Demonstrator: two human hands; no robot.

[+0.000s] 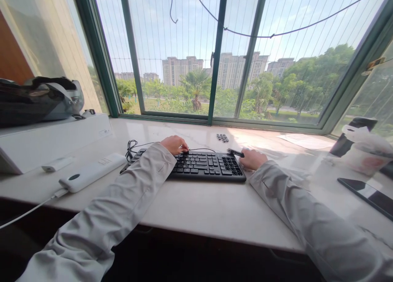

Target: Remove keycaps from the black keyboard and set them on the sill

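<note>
A black keyboard lies on the white marble sill in front of the window. My left hand rests at the keyboard's far edge near the top row, fingers curled and pressed against a key there. At the keyboard's right end my right hand is closed around a small dark tool that points left over the number pad. Several loose black keycaps lie on the sill just beyond the keyboard. The keyboard's cable is bunched at its far left corner.
A white power bank with a white cable lies left of the keyboard, beside a small white device and a white box carrying a dark bag. At right stand a plastic-wrapped cup, a black phone and papers.
</note>
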